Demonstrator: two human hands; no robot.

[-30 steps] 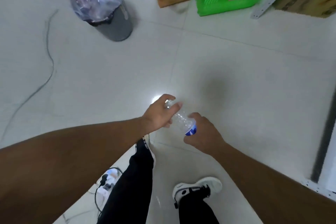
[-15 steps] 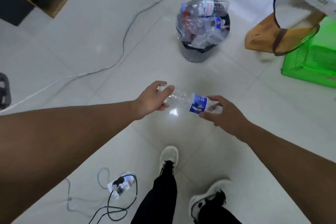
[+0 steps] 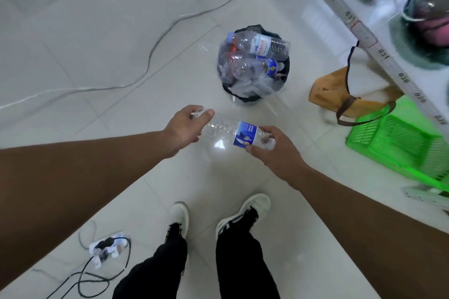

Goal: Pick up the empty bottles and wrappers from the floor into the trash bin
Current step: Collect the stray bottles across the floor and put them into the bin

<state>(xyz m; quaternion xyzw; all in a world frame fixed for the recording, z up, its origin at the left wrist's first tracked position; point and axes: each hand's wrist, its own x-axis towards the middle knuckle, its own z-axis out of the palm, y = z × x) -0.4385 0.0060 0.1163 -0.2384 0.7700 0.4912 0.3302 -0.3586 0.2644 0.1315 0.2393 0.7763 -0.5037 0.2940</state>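
A clear empty plastic bottle [image 3: 226,130] with a blue label is held level between both hands above the floor. My left hand [image 3: 185,128] grips its capped end on the left. My right hand [image 3: 274,153] grips the other end by the label. Just beyond the bottle stands the trash bin [image 3: 252,99], dark with a black liner, heaped over its rim with several clear bottles and crumpled plastic.
A brown paper bag [image 3: 325,92] and a green plastic basket [image 3: 398,143] stand right of the bin under a white shelf rail [image 3: 364,34]. A grey cable [image 3: 150,58] runs across the floor at left. A power strip with black cords [image 3: 107,247] lies by my feet.
The view has turned and closed in: the bin went from far upper left to just ahead of my hands. Both hands kept hold of the bottle, now raised level.
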